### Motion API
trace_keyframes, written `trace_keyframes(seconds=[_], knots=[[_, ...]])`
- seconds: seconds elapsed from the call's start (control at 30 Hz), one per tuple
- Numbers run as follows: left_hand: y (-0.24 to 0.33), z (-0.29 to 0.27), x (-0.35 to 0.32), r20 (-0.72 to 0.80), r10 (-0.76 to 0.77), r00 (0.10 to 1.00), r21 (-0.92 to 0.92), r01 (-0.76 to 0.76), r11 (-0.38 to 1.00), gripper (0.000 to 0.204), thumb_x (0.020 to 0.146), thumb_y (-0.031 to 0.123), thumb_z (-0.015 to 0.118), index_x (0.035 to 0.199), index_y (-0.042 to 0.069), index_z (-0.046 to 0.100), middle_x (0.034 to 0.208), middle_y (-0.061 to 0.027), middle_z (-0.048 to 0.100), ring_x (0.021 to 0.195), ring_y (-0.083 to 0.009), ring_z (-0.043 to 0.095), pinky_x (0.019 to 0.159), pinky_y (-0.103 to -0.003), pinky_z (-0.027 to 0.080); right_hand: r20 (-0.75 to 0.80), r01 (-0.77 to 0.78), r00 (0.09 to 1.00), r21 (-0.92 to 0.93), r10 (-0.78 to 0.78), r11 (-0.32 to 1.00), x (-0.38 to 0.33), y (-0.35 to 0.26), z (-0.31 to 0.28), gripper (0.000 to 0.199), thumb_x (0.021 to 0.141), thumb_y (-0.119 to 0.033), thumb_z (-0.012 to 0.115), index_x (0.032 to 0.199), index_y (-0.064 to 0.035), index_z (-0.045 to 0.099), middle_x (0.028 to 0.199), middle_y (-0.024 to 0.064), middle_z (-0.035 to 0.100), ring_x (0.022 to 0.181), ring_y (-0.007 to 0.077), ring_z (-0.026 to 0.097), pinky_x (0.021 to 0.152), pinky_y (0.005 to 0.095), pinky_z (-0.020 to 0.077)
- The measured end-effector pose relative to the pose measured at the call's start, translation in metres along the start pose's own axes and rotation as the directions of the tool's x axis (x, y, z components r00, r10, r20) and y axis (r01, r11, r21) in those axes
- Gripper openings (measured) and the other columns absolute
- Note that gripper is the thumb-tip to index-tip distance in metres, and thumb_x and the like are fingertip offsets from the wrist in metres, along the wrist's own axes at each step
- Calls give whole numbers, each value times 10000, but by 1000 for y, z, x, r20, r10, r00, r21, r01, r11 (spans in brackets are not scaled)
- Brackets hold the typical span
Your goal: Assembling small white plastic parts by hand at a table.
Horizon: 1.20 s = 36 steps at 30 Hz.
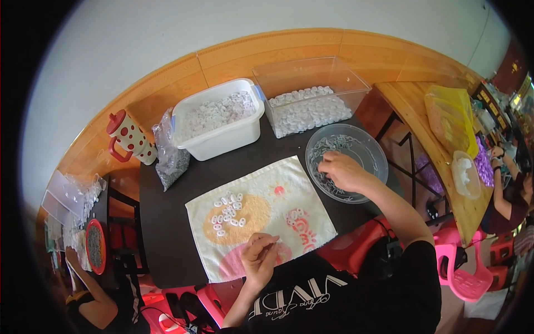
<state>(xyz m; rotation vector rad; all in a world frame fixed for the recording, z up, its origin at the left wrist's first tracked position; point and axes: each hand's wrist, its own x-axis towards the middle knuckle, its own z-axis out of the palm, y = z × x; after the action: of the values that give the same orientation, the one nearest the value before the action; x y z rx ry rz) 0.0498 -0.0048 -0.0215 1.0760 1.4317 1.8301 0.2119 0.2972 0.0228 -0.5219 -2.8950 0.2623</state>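
Observation:
My right hand [343, 171] reaches into a round clear plastic bowl [379, 161] of small grey metal pieces [328, 146]. Its fingers are bent down and pressed together among the pieces; what they pinch is hidden. Over the near edge of a patterned towel [256, 192], my left hand [260, 259] is held with curled fingers, and anything in them is too small to make out. Small white plastic pieces with holes [228, 214] lie scattered on the towel's left half. A smaller group of white pieces [296, 214] lies to the right, beyond my left hand.
A white tub [222, 139] and a clear bin [311, 117] of white pieces stand at the back. Left of them are a bag of grey pieces [173, 164] and a spotted tumbler [129, 138]. Other people work at a wooden table [414, 117] on the right and at the far left.

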Motion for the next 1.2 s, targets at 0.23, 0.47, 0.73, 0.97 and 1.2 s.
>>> trace_keyframes(seconds=[0.23, 0.47, 0.73, 0.97, 1.2], knots=[[0, -2, 5, 73, 9, 997, 39, -12, 999, 243, 851, -166, 610, 1033, -22, 685, 972, -71, 591, 791, -88, 551, 682, -205, 429, -210, -74, 959, 465, 191, 882, -22, 25, -4, 124, 755, 82, 691, 816, 3, 618, 778, 109, 638, 644, 222, 635, 598, 322, 485], [2, -2, 4, 52, 1, 999, 22, -2, 1000, 266, 825, -194, 607, 1006, -20, 694, 958, -80, 611, 825, -115, 580, 726, -226, 463, -67, -217, 926, 711, 370, 669, -25, 25, -7, 72, 831, 25, 722, 819, 20, 652, 698, 5, 614, 640, 59, 553, 581, 247, 448], [2, -4, 3, 46, -7, 999, 21, 6, 1000, 268, 824, -192, 608, 1008, -20, 697, 952, -80, 612, 824, -118, 581, 722, -224, 459, -197, -216, 908, 538, 371, 815, -29, 24, -5, 132, 823, 70, 652, 914, -11, 702, 853, 87, 670, 751, 193, 651, 656, 309, 504], [-5, -5, 3, 57, 40, 998, 37, -42, 998, 229, 850, -147, 624, 1015, -12, 711, 935, -44, 594, 720, -62, 505, 615, -194, 376, -184, 58, 981, -32, -63, 998, -22, 7, -6, 172, 797, 70, 667, 951, -5, 671, 857, 112, 637, 764, 240, 647, 684, 317, 503], [-1, -7, -1, 69, 8, 998, 32, -10, 999, 266, 819, -187, 604, 1010, -27, 698, 957, -93, 620, 848, -135, 591, 734, -233, 466, -182, -173, 936, 505, 301, 846, -27, 9, -10, 108, 827, 73, 667, 913, 10, 687, 843, 81, 638, 749, 172, 616, 670, 267, 472]])
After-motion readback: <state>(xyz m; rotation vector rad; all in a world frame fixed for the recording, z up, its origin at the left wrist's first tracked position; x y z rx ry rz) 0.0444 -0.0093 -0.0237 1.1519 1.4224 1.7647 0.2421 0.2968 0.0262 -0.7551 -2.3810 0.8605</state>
